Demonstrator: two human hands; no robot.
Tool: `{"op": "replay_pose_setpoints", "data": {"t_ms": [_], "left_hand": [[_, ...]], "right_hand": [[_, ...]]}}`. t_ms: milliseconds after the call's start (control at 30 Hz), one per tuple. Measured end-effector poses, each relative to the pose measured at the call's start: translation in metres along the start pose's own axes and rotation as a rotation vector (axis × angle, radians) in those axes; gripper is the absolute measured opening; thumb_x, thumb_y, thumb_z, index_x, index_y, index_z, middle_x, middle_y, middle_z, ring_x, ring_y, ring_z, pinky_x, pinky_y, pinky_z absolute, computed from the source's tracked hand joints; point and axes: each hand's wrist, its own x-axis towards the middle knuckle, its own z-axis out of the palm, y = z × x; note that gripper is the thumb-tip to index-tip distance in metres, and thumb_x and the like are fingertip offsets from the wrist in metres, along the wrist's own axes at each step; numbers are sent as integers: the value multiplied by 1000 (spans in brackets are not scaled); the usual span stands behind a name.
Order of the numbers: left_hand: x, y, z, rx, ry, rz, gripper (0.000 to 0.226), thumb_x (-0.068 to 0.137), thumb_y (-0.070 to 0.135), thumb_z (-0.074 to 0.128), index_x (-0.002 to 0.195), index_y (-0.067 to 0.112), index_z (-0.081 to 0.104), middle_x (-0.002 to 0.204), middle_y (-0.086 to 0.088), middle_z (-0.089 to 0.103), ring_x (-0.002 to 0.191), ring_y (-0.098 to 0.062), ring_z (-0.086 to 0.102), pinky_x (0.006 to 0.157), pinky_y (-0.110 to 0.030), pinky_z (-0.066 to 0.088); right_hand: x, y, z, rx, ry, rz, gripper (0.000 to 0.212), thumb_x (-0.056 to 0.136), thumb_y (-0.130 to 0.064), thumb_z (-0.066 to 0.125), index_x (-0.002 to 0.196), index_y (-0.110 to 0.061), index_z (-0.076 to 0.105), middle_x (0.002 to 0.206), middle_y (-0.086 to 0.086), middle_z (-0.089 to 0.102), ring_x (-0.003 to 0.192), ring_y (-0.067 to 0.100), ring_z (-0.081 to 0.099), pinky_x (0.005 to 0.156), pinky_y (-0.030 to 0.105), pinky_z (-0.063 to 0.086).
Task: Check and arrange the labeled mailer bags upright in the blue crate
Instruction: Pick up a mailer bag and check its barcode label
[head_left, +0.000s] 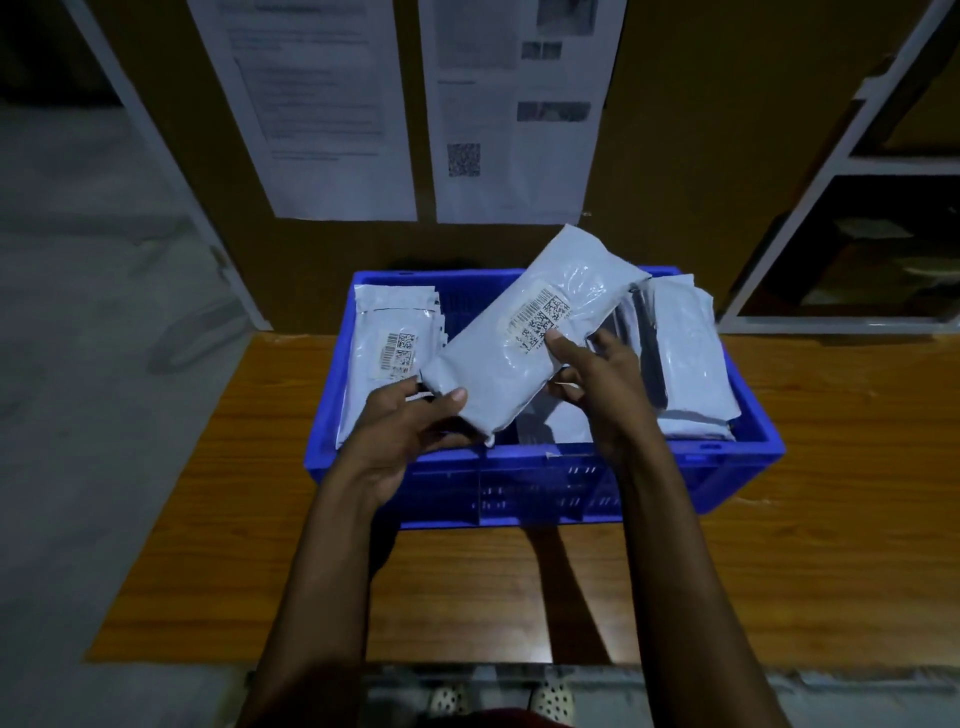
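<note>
Both hands hold one grey mailer tilted above the blue crate, its top corner leaning away to the right and its label facing up. The left hand has its grip clamped on the bag's lower left corner, thumb on the front face and fingers curled behind. The right hand pinches the right edge, thumb tip pressing just below the label, fingers tucked behind the bag. Inside the crate, a row of mailers stands upright against the left wall, the front one showing a label. Another stack leans at the right end. The crate sits on a wooden worktop, near its far edge.
</note>
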Motion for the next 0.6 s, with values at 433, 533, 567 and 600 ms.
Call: {"op": "replay_pose_setpoints", "data": {"t_ms": [433,533,567,600], "left_hand": [[21,25,-17,263,237,152,26,80,19,86,101,11,73,92,-12,79,82,-26,76,63,-32,59],[22,21,-25,263,367,228,30,81,20,85,105,10,70,95,-11,78,88,-25,77,72,-41,62],[23,21,-29,287,416,243,30,82,22,84,106,12,69,96,-9,78,89,-22,76,71,-39,62],[24,21,-34,342,473,264,29,84,26,83,107,14,68,96,-6,77,88,-19,76,68,-36,62]], "right_hand": [[2,17,33,-214,-122,5,27,96,-24,73,120,-12,69,101,19,77,87,25,74,80,46,62],[13,20,49,-227,-83,-3,43,92,-22,78,130,-14,60,97,8,80,89,20,78,77,41,65],[18,22,58,-243,-79,-13,50,90,-21,80,134,-16,57,98,7,79,89,21,78,76,41,65],[24,24,67,-255,-80,-22,54,89,-20,81,136,-17,55,97,7,78,89,21,78,76,42,65]]}}
